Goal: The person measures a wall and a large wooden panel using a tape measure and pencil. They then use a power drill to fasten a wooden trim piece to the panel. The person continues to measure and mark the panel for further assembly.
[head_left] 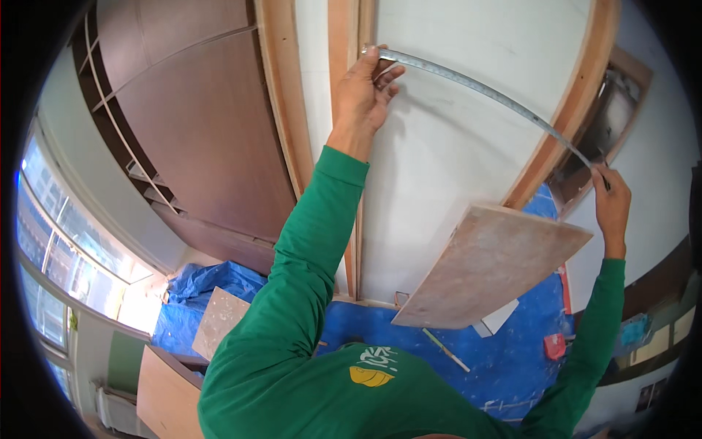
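A long grey steel ruler with fine marks runs between my two hands, across the front of a white wall panel. My left hand pinches its left end between thumb and index finger, close to a wooden upright; the other fingers are loosely curled. Lower and to the right, my right hand closes around the other end, beyond the right wooden post. The ruler appears bowed in this view. My right fingers partly hide its far end.
A flat stone-like board stands below the ruler over blue sheeting. A white-tipped stick lies on the sheeting, with a red object farther right. Brown cabinet panels rise at left, beside windows.
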`<action>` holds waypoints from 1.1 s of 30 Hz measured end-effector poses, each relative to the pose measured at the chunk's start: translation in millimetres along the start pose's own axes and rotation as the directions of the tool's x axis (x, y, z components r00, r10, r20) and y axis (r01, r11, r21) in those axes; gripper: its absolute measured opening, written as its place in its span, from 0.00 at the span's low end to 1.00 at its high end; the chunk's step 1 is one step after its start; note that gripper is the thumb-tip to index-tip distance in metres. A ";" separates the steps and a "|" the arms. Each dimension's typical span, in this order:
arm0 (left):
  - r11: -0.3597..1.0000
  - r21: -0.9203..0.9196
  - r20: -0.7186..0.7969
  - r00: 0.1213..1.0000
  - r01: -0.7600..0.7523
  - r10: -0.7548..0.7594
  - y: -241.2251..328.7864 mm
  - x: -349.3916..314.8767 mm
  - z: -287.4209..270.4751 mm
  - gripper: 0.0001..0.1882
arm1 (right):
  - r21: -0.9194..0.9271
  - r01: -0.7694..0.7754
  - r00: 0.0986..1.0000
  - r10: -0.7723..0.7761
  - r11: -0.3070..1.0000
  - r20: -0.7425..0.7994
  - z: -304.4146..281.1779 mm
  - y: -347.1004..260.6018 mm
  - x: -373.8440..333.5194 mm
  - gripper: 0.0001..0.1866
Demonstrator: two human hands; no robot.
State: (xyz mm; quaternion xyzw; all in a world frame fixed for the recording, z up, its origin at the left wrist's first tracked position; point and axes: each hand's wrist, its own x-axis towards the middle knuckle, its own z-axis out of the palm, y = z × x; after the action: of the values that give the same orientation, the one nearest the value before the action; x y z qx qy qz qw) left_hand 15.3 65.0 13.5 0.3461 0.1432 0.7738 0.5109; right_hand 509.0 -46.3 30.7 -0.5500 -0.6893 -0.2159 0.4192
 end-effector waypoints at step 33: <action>1.000 0.007 -0.121 0.993 0.000 0.001 9.3 24.1 -6.8 0.11 | -0.213 0.163 0.944 -0.215 0.963 -0.252 36.3 44.3 69.4 0.12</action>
State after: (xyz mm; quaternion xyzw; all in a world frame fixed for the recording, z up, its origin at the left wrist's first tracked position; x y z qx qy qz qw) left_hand -1.5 83.3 23.3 0.3004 0.1763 0.7929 0.5000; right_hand 535.3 34.6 59.9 -0.4833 -0.6512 -0.3934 0.4331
